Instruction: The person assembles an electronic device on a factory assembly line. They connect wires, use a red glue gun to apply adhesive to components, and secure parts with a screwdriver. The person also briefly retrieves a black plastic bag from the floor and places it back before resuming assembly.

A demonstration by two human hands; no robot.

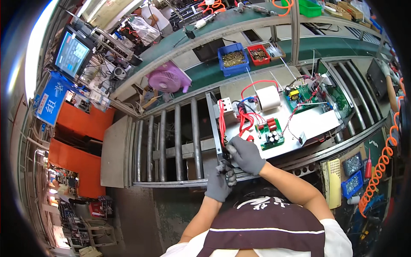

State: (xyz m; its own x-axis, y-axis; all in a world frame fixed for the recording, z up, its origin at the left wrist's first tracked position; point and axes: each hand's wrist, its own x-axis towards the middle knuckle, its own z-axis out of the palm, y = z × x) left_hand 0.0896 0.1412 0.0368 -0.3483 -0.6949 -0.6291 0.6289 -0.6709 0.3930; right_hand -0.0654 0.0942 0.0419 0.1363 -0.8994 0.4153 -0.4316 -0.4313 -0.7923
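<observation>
Both my hands wear grey gloves and meet at the near left corner of an open metal chassis (274, 114). My left hand (219, 183) is closed just outside the chassis's dark end panel (214, 120), its fingers curled. Over the inner side of that corner, my right hand (245, 156) bends its fingers down; what either hand grips is hidden. Thick red wires (222, 122) run down close to my right fingers. Beside them sits a green circuit board (270, 134) with red parts and capacitors. Farther back are a white cylinder (269, 97) and another green board (298, 97).
The chassis rests on a roller conveyor (177, 143). Beyond it stand a purple fan (166, 80), a blue bin (233, 59) of brass-coloured parts and a red bin (258, 54). On the right are blue screw trays (352, 184), a red screwdriver (368, 166) and a coiled orange hose (376, 181).
</observation>
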